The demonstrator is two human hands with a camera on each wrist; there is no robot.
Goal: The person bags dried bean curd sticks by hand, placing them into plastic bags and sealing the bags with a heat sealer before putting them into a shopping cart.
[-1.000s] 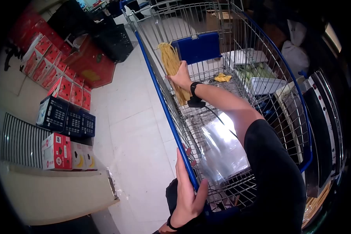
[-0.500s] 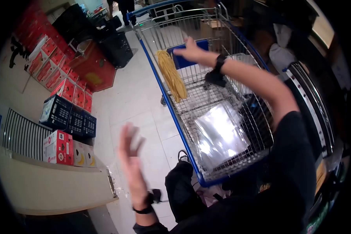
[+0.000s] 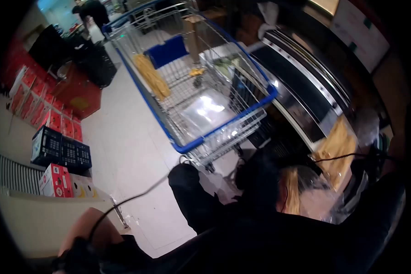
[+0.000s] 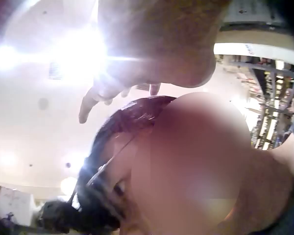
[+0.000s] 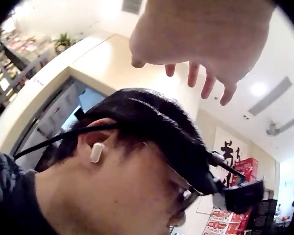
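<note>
Both hands are raised beside the person's head, outside the head view. My left hand (image 4: 157, 44) hovers over the head in the left wrist view, fingers extended and nothing held. In the right wrist view my right hand (image 5: 201, 39) is above the black head strap (image 5: 152, 110), its fingers spread apart and holding nothing. A camera (image 5: 242, 196) sticks out at the front of that strap. The shopping cart (image 3: 187, 147) stands ahead, with a bundle of long yellow strips (image 3: 151, 77) leaning along its left side and a shiny clear plastic sheet or bag (image 3: 208, 109) on its bottom.
Red cartons (image 3: 29, 93), dark blue crates (image 3: 61, 148) and a fruit box (image 3: 57, 180) line the left wall. White floor tiles (image 3: 123, 141) run left of the cart. A metal-edged black unit (image 3: 297, 77) stands right. A person (image 3: 93, 13) is far back.
My right hand has let go of the yellow bundle, and my left hand has left the cart's rim. Both have risen to the head. The cart now appears farther away.
</note>
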